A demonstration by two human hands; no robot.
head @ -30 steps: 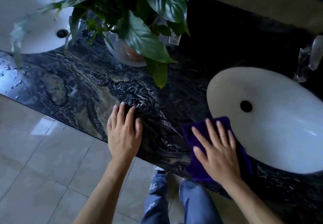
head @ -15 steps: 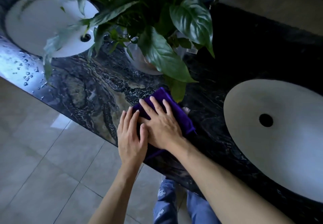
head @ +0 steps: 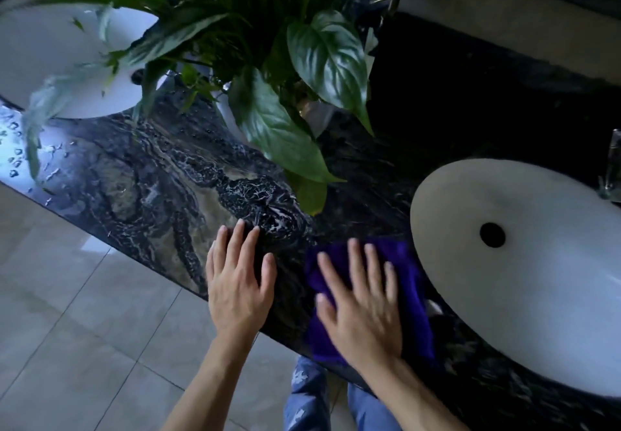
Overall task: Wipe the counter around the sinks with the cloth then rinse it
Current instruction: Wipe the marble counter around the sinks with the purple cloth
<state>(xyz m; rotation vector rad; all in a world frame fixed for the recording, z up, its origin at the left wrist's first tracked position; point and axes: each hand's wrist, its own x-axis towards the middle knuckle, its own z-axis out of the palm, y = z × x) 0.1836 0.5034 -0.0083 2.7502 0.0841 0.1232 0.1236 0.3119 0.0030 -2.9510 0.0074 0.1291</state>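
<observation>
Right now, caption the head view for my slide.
Right hand presses purple cloth flat on dark marble counter beside white oval sink; left hand braces.

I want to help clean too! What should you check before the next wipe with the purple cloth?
1. Right hand flat on the purple cloth: ok.
2. Left hand flat on the counter, clear of the cloth: ok.
3. Cloth lies beside the right sink, not in it: ok.
4. Plant leaves hang over the counter, in the way of wiping further back: not ok.
5. Water drops by the left sink wiped: not ok.
6. Cloth clean enough to go on: cannot tell.
</observation>
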